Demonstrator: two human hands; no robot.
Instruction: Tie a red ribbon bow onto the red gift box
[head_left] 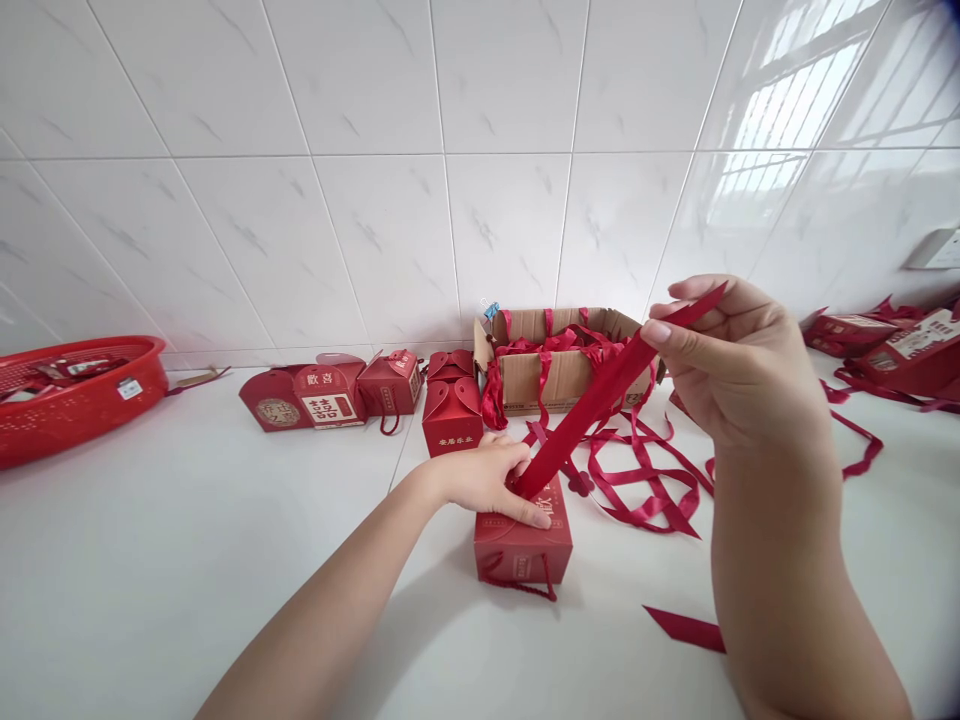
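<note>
1. From here I see the left hand [487, 478] resting on the red gift box [534, 556] at the near centre of the counter [300, 580]; whether its fingers pinch anything, I cannot tell.
2. The right hand [739, 365] holds the upper end of the wide ribbon [589, 410] between thumb and fingers, slanting it up and right from the box top.
3. Right of the box lie loose ribbons [651, 500].
4. Beyond stands an open carton [523, 382] with more ribbon.
5. At far left sits a red basket [146, 378].
</note>
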